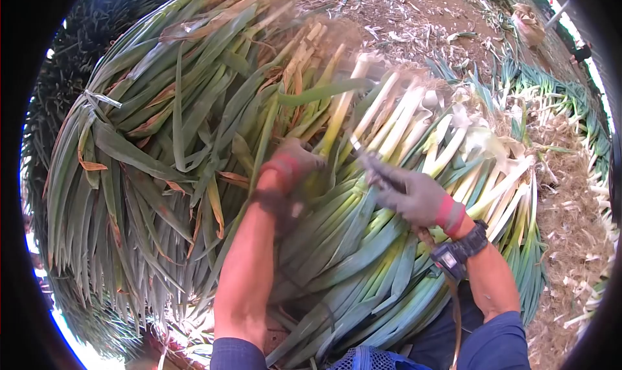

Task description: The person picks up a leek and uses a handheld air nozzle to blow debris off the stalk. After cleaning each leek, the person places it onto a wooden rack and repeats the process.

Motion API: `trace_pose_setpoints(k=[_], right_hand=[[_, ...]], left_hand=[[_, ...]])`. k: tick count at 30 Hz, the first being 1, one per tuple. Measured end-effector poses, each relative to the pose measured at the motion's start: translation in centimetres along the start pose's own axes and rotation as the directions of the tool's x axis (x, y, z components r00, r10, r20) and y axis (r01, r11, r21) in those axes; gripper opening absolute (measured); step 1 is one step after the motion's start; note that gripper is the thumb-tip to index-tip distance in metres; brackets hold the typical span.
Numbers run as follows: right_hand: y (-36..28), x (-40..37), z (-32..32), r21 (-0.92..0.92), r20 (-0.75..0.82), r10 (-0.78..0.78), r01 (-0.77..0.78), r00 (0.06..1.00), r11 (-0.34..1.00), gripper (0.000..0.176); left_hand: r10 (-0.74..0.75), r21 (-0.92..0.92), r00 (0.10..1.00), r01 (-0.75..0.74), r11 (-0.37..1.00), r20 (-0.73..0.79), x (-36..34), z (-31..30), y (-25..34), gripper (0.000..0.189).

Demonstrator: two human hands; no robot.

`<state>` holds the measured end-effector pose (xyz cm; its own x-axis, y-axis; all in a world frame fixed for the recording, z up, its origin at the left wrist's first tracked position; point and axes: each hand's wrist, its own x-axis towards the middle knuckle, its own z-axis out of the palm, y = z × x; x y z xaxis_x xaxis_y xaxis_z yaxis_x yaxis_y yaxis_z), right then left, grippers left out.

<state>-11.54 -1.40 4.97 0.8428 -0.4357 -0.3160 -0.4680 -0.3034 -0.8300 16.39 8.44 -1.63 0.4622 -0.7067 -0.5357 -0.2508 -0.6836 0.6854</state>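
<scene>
My left hand (295, 164), in a grey glove with a red cuff, is closed at the leafy part of a leek (341, 114) whose pale root end points up and away. Motion blurs its fingers. Gloved the same way, my right hand (403, 192) is wrapped round the dark handle of a small knife (354, 141), whose thin blade points up and to the left. Pale leek stalks (405, 121) lie side by side just beyond it. Long green leek leaves (363, 253) spread below and between both hands.
A large heap of uncleaned leeks (149, 137) fills the left side, with a white tie (102, 99) on it. Soil with peelings (414, 14) lies beyond. On the right are root trimmings (570, 240) and a row of leeks (557, 88). A hose-like strap (456, 312) hangs below my right wrist.
</scene>
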Motion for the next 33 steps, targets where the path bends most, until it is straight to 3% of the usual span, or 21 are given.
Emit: trace_pose_setpoints(k=[2,3,6,7,10,11,14,17,20,22,24,25,26,28,29,31,33], right_hand=[[-0.5,-1.6,1.1,-0.006,0.114,-0.061,0.062,0.992,0.998,0.07],[-0.9,-1.7,1.3,0.044,0.084,0.008,-0.011,0.996,0.999,0.071],[-1.1,-2.4,2.2,-0.001,0.203,-0.02,0.021,0.979,1.0,0.07],[-1.2,-2.5,2.6,-0.014,0.245,-0.028,0.032,0.969,0.999,0.07],[-1.6,-1.5,2.7,-0.038,-0.03,0.051,-0.052,0.998,0.998,0.069],[-2.0,-0.8,1.6,-0.114,0.06,0.199,-0.191,0.978,0.975,0.071],[-1.7,-0.7,2.8,-0.126,0.103,0.047,-0.033,0.994,0.991,0.071],[-3.9,0.1,1.2,-0.163,-0.042,0.296,-0.299,0.954,0.94,0.071],[-1.9,-0.4,1.4,0.126,-0.264,0.143,-0.113,0.954,0.986,0.07],[-2.4,-0.6,1.7,0.14,-0.147,-0.01,0.031,0.989,0.99,0.067],[-3.8,-0.7,1.3,-0.054,0.084,0.06,-0.055,0.995,0.997,0.067],[-4.3,0.0,0.9,0.067,0.117,0.095,-0.104,0.989,0.992,0.067],[-3.3,1.3,0.9,0.008,-0.024,0.013,-0.012,1.0,1.0,0.068],[-1.3,4.3,0.3,0.062,-0.063,0.128,-0.124,0.99,0.99,0.068],[-1.0,4.5,0.4,0.026,-0.069,0.053,-0.051,0.996,0.998,0.068],[-1.5,4.9,0.8,-0.04,-0.066,-0.097,0.095,0.993,0.995,0.068],[-3.3,5.3,0.3,-0.042,-0.061,0.061,-0.064,0.996,0.997,0.067]], left_hand=[[0.023,0.255,0.995,0.003,0.967,-0.097,0.1,-1.8,1.7,0.05],[0.048,0.375,0.988,0.01,0.927,-0.145,0.0,-2.5,2.7,0.05],[0.132,0.49,0.97,-0.015,0.871,-0.206,-1.7,-3.3,5.4,0.05],[0.118,0.48,0.977,-0.019,0.877,-0.178,-1.5,-3.6,5.7,0.049],[0.087,0.409,0.984,-0.017,0.912,-0.153,-2.0,-3.9,6.6,0.046],[0.101,0.415,0.982,-0.027,0.909,-0.158,-1.9,-3.9,6.7,0.045],[0.128,0.436,0.979,-0.048,0.899,-0.156,-1.8,-3.8,6.6,0.046],[0.148,0.429,0.983,-0.086,0.899,-0.112,-1.8,-3.0,6.2,0.048],[0.161,0.382,0.986,-0.135,0.914,-0.036,-1.2,0.5,3.3,0.05],[0.183,0.242,0.983,-0.181,0.953,0.014,-1.4,3.7,1.4,0.049],[0.306,0.202,0.938,-0.335,0.92,0.162,-1.8,4.9,0.7,0.051],[0.351,0.225,0.915,-0.391,0.892,0.199,-1.8,5.5,0.5,0.048],[0.301,0.197,0.936,-0.335,0.921,0.181,-2.1,5.5,-0.1,0.047],[0.215,0.141,0.965,-0.236,0.961,0.15,-3.2,4.3,0.6,0.044],[0.291,0.202,0.957,-0.284,0.937,-0.009,-3.1,4.2,0.0,0.04],[0.365,0.291,0.915,-0.306,0.906,-0.174,-3.3,2.6,0.9,0.039],[0.474,0.395,0.804,-0.329,0.858,-0.359,-3.1,0.8,1.9,0.038]])
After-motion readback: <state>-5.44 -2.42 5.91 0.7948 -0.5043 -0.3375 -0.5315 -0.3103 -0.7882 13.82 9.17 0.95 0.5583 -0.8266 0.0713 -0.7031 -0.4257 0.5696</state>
